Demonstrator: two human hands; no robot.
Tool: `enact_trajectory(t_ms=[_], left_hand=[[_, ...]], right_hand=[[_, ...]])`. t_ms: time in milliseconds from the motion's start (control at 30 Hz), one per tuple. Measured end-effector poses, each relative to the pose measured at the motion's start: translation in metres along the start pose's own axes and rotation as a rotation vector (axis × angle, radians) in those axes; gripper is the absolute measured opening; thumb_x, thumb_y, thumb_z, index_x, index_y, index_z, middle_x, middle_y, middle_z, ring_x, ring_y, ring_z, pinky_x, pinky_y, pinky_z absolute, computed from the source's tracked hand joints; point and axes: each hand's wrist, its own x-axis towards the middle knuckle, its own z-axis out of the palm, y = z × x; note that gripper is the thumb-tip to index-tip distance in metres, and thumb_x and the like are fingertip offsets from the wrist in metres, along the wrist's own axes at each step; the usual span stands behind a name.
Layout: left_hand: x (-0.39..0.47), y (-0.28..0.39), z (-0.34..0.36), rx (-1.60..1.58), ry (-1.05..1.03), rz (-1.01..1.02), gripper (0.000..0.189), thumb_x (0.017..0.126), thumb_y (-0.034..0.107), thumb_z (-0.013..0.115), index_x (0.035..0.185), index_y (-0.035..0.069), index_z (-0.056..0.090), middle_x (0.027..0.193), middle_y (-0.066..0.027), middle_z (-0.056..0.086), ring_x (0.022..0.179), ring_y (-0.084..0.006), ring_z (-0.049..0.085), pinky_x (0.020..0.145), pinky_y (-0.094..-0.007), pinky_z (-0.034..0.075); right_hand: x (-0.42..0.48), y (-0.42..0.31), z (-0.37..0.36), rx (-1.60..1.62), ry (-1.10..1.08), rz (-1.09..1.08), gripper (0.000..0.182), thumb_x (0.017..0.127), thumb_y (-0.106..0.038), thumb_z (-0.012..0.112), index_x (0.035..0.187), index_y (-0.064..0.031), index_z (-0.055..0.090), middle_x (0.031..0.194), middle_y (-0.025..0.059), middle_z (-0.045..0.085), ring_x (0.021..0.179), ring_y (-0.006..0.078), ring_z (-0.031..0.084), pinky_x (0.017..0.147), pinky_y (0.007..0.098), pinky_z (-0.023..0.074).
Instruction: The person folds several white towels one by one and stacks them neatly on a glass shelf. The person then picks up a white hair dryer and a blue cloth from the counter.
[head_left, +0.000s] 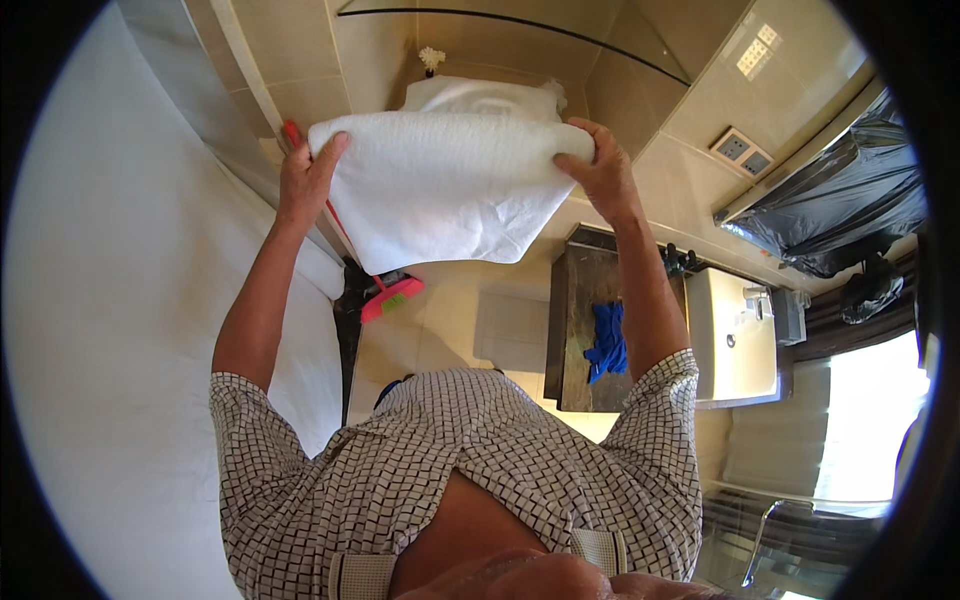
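Observation:
A white towel hangs stretched between my two hands in front of me. My left hand grips its upper left corner, thumb on the near face. At the opposite corner my right hand pinches the cloth between thumb and fingers. The towel's lower edge hangs free above the tiled floor. Directly behind it lies another piece of white cloth, partly hidden, with a small white ornament close by. What supports that cloth cannot be seen.
A red-handled pink broom stands by the white-covered surface at left. On the right, a dark wooden counter carries a crumpled blue cloth and a white sink. A curved glass edge crosses the top.

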Motion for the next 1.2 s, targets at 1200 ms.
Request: enact_trajectory(t_ms=[1200], left_hand=[[-0.009,0.092,-0.011,-0.268,0.117,0.670,0.012,0.094,0.010,0.069,0.098,0.000,0.065,0.086,-0.0058,0.060,0.076,-0.0141,0.057,0.070,-0.0292,0.047]], right_hand=[[-0.018,-0.091,-0.078,-0.273,0.065,-0.323,0.030,0.081,-0.003,0.075,0.106,-0.0050,0.059,0.101,0.0042,0.062,0.088,0.0127,0.058,0.077,0.0282,0.0497]])
